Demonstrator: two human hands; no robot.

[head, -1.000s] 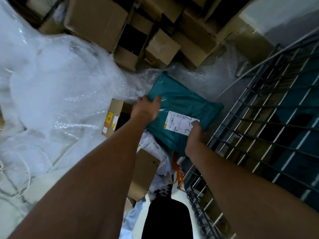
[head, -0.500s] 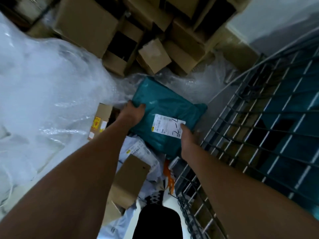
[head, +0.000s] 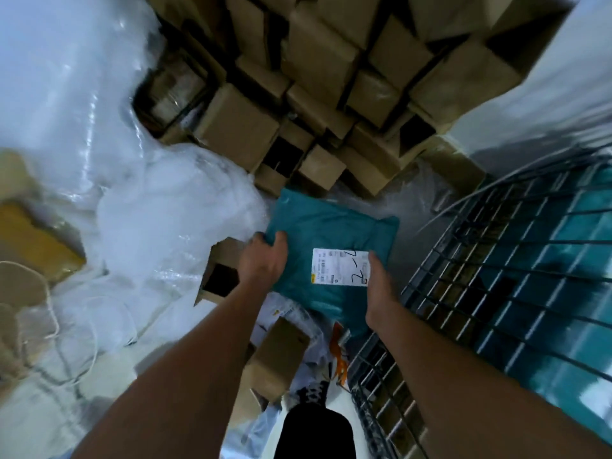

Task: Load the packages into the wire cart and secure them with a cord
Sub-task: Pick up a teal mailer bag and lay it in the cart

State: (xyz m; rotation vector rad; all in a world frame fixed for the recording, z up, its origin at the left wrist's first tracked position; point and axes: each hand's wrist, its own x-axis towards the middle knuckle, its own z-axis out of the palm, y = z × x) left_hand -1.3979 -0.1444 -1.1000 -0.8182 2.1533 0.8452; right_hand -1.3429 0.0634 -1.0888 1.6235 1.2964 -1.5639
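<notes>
A teal soft package with a white shipping label is held in front of me, above the floor clutter. My left hand grips its left edge, fingers curled over the top. On the package's right side, my right hand holds it next to the label. The wire cart stands to the right, its grid wall close to the package's right edge. Through the wires I see teal packages inside. No cord is in my hands.
A tall heap of brown cardboard boxes fills the back. Crumpled clear plastic and bubble wrap cover the left. Small boxes and white mailers lie by my feet. A thin white string lies at far left.
Both hands have lifted the teal package a little off the pile and kept their grip. My view has tilted up, showing more of the box heap.
</notes>
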